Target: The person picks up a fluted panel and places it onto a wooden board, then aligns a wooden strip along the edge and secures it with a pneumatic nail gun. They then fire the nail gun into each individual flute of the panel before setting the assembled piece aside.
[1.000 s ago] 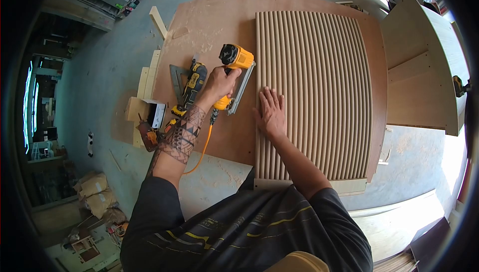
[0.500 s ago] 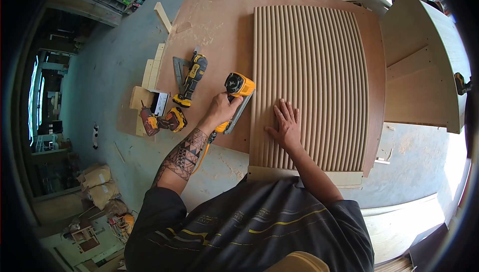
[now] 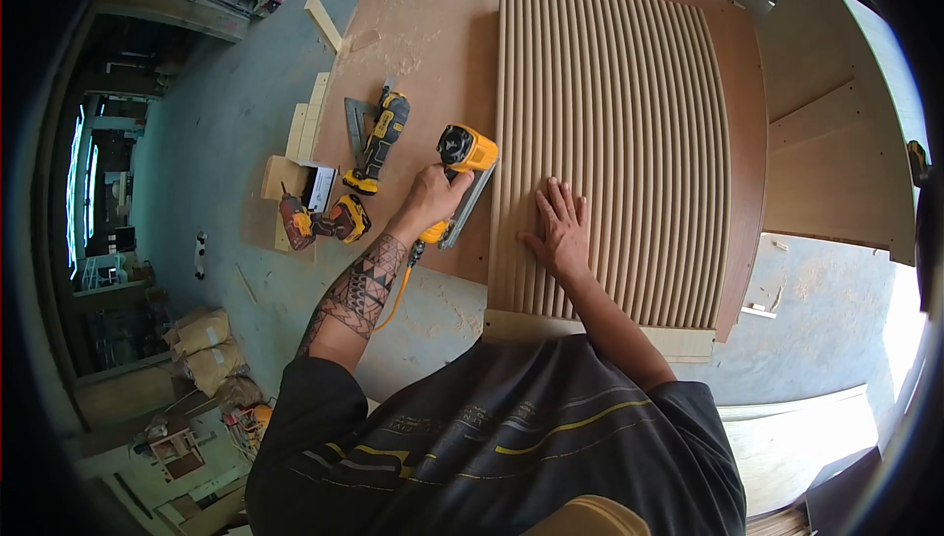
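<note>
My left hand (image 3: 433, 197) is wrapped round the handle of a yellow and black nail gun (image 3: 478, 150). An orange air hose (image 3: 398, 295) trails from the bottom of its grip. The tool's nose end is beside the left edge of a ribbed wooden panel (image 3: 629, 133), whose rounded slats run lengthwise away from me. Flat on the panel's left-lower part lies my right hand (image 3: 562, 236), fingers spread across several slats and thumb out to the left.
Under the panel is a brown board (image 3: 433, 34) with wood shavings. Left of the nail gun lie a yellow and black multi-tool (image 3: 385, 138), a metal square (image 3: 355, 125) and a cordless driver (image 3: 324, 221). A wooden cabinet (image 3: 836, 143) stands at the right.
The whole view has shifted slightly, with the panel and tools a little higher in it. The nail gun stays beside the panel's left edge, and my right hand keeps its place on the slats.
</note>
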### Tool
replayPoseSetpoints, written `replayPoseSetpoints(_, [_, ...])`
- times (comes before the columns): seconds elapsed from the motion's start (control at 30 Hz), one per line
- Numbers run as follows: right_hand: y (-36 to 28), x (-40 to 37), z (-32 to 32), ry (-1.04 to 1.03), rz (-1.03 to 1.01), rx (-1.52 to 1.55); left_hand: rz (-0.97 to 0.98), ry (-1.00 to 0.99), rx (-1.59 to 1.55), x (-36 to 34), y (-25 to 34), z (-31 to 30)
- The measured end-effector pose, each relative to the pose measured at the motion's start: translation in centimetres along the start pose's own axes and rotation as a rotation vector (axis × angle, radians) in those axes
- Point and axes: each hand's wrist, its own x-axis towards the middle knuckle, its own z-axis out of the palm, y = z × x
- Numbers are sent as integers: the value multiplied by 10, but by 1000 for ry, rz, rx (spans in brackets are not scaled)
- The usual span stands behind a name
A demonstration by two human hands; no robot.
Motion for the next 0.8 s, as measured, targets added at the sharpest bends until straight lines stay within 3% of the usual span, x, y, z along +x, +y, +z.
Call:
replayPoseSetpoints(0.13, [-4,0,-3,-2,6,11,-23,50,-18,-10,3,2])
replayPoseSetpoints(0.27, [0,-1,1,8,-2,12,-2,-20,-101,-79,-29,0])
replayPoseSetpoints(0.33, [-1,-1,-1,10,-4,-21,193,42,-61,-131,-48,10])
replayPoseSetpoints(0.4, [-1,0,1,14,-3,-4,266,9,61,-177,-78,22])
replayPoseSetpoints(0.47, [2,-1,5,56,-17,7,206,-43,93,-215,-85,33])
replayPoseSetpoints(0.5, [3,-1,7,55,-9,7,79,-82,45,-228,-87,38])
replayPoseSetpoints(0.8, [1,1,6,35,18,-60,93,-145,3,-229,-121,61])
